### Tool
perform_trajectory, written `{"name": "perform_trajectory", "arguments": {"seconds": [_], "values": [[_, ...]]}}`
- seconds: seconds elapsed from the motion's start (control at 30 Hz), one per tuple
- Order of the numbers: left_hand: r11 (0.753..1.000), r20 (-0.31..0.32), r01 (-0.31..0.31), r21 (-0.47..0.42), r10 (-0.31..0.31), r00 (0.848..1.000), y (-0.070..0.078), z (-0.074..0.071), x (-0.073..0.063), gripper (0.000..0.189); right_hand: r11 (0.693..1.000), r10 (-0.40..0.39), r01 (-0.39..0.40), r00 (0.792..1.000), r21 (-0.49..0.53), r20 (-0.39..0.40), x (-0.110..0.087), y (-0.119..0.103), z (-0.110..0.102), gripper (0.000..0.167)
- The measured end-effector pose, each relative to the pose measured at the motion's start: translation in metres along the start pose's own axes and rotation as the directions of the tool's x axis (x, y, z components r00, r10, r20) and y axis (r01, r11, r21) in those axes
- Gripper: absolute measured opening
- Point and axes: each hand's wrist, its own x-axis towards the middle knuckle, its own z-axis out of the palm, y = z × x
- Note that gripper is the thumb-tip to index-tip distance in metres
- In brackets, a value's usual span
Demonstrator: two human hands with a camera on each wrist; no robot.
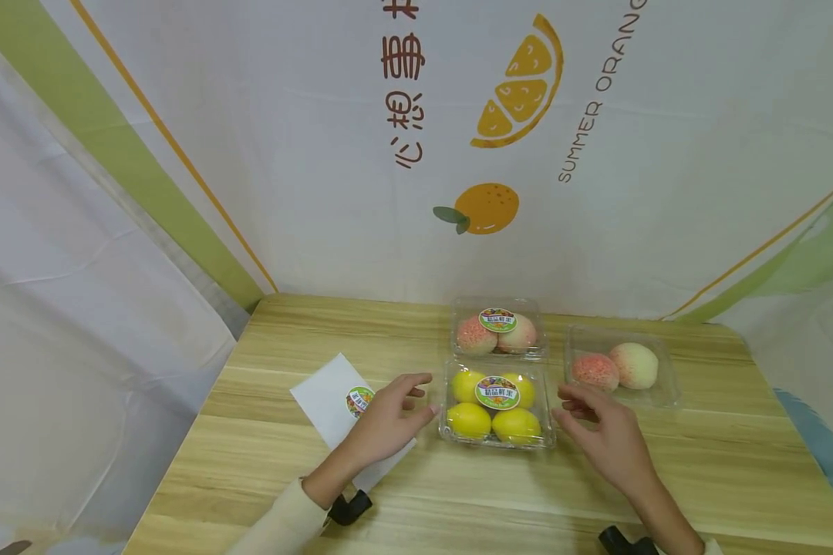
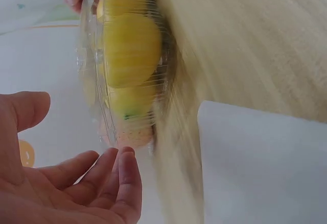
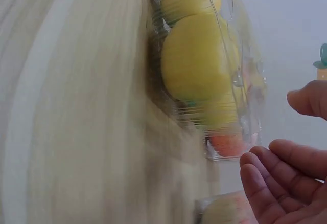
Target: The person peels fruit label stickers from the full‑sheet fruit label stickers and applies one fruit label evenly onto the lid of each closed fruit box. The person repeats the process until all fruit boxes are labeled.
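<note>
A clear plastic box of several lemons (image 1: 470, 421), closed and with a round fruit sticker (image 1: 497, 392) on its lid, sits on the table between both hands. On its left side, my left hand (image 1: 389, 416) hovers with relaxed fingers, apart from the box and over a white sticker sheet (image 1: 319, 393). My right hand (image 1: 607, 432) is held to the right of the box, fingers loosely bent and holding nothing. In the left wrist view, the lemons (image 2: 132, 50) show through the box's side; the right wrist view shows the lemons (image 3: 196, 55) from the other side.
Behind the lemon box stands a closed, stickered box of two peaches (image 1: 477, 336). To the right lies another clear container with two peaches (image 1: 635, 365), no sticker visible on it. A printed curtain (image 1: 319, 193) hangs along the wooden table's (image 1: 236, 470) back edge.
</note>
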Motion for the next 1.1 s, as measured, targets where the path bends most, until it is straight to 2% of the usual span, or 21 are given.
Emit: {"name": "perform_trajectory", "arguments": {"seconds": [0.13, 0.3, 0.7, 1.1], "values": [[0.998, -0.003, 0.022, -0.066, -0.022, 1.0, -0.003, 0.0, -0.001, 0.055, 0.994, 0.095, -0.097, 0.995, 0.047, 0.037, -0.001, 0.002, 0.001, 0.034], [0.995, -0.02, 0.047, -0.087, -0.049, 0.999, -0.004, 0.007, 0.0, 0.051, 0.987, 0.154, -0.156, 0.986, 0.031, 0.065, -0.002, 0.003, 0.003, 0.033], [0.995, -0.063, 0.073, -0.065, -0.078, 0.995, -0.006, 0.015, 0.002, 0.026, 0.977, 0.213, -0.214, 0.974, 0.003, 0.072, -0.002, 0.001, 0.006, 0.017], [0.992, -0.064, 0.093, -0.089, -0.098, 0.993, -0.005, 0.019, 0.004, 0.015, 0.954, 0.297, -0.3, 0.949, 0.008, 0.11, -0.002, 0.001, 0.009, 0.017]]}}
